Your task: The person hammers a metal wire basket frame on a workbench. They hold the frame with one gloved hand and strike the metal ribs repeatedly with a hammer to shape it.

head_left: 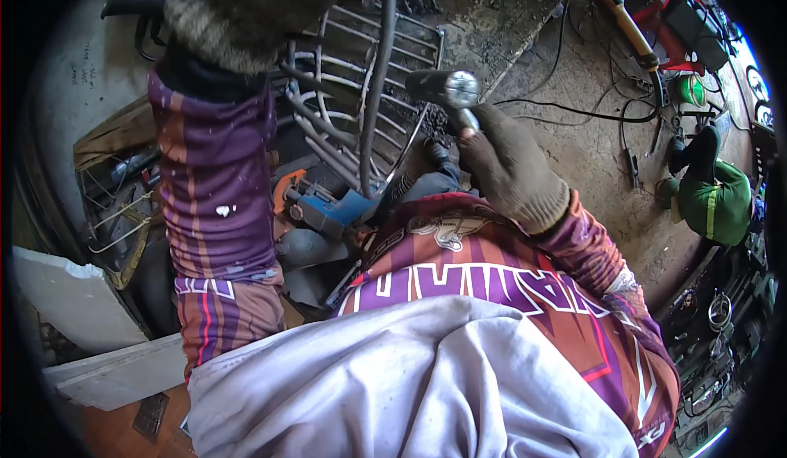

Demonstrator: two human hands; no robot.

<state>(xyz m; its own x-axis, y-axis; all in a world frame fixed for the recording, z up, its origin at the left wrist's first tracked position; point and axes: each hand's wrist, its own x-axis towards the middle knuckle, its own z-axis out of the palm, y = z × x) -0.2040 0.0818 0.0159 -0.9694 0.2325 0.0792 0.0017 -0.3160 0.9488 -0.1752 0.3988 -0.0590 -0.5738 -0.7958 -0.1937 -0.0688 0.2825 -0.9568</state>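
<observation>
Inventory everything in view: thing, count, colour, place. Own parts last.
Hammer: 1, silver, dark, upper centre
Barred frame: 1, grey, upper centre
Vise-like tool: 1, blue, orange, left of centre
Long tool: 1, orange, upper right
Equipment: count unclear, red, black, upper right
Cables: several, black, upper right
Boards: at least 2, white, lower left
Co-worker: 1, green top, right edge
Clutter: uncountable, dark, lower right
Cloth: 1, pale, bottom
Shirt: 1, purple, brown, centre
Forearms: 2, purple sleeves, both sides
Left grip: 1, dark glove, upper left
Right grip: 1, grey glove, on hammer

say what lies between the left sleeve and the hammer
In the head view, metal bars show between the left sleeve and the hammer.
</observation>
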